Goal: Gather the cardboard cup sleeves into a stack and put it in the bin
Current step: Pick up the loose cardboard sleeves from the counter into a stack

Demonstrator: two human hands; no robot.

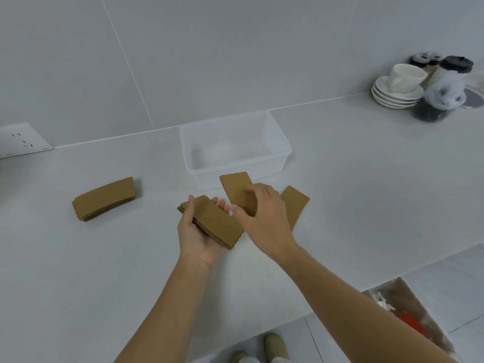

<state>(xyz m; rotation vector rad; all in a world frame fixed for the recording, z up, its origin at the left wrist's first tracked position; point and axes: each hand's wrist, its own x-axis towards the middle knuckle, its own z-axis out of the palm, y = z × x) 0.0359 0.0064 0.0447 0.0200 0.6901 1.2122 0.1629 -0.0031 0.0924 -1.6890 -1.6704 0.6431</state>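
My left hand (195,233) holds a small stack of brown cardboard cup sleeves (216,222) flat in its palm, thumb on the left edge. Over another sleeve (235,188) hovers my right hand (262,218), fingers curled down on it, just in front of the white plastic bin (284,148). A further sleeve (296,203) lies on the counter right of that hand, partly hidden by it. A separate pile of sleeves (104,197) rests on the counter to the left. Nothing lies in the bin.
At the back right stand stacked white saucers with a cup (398,85) and lidded jars (445,85). A wall socket (21,140) is at far left. Below the counter edge at lower right sits a cardboard box of scraps (408,318). My shoes show at the bottom.
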